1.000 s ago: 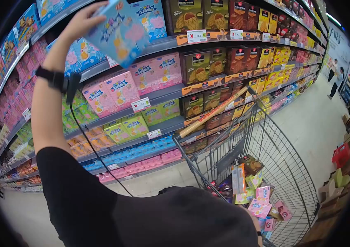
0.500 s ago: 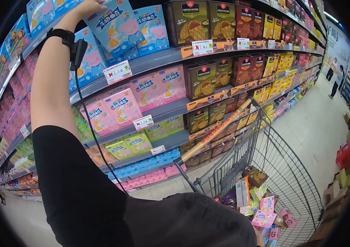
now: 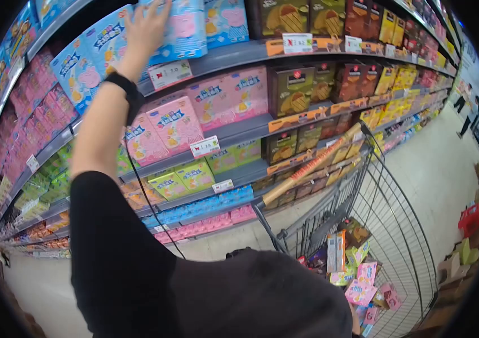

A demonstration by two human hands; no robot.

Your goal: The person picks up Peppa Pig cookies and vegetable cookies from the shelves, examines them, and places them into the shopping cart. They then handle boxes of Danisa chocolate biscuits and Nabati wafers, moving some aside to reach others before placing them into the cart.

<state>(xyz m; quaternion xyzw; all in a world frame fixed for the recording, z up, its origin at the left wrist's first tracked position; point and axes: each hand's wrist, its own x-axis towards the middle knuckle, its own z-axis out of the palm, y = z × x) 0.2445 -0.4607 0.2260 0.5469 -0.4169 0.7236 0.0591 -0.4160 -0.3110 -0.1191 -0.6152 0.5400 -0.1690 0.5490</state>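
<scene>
My left hand (image 3: 146,31), with a dark band on its wrist, is raised to the upper shelf. Its fingers are spread and lie against the left part of a blue cookie box (image 3: 182,32) printed with a pink pig. More blue boxes (image 3: 106,36) stand to the left of the hand, and another blue box (image 3: 226,22) is on the right. A price tag (image 3: 170,74) sits on the shelf edge just below. My right hand is out of sight; only a sliver of skin shows beside my dark shirt at the bottom.
A wire shopping cart (image 3: 403,225) holding several small boxes (image 3: 361,292) stands at my right. Pink boxes (image 3: 174,124) and dark green boxes (image 3: 292,93) line the shelves. Two people stand far down the aisle. A red basket (image 3: 469,219) and cartons are at the right.
My left hand has moved down from the top corner of the blue box to its left side. The box stands straighter now, and the view has shifted slightly.
</scene>
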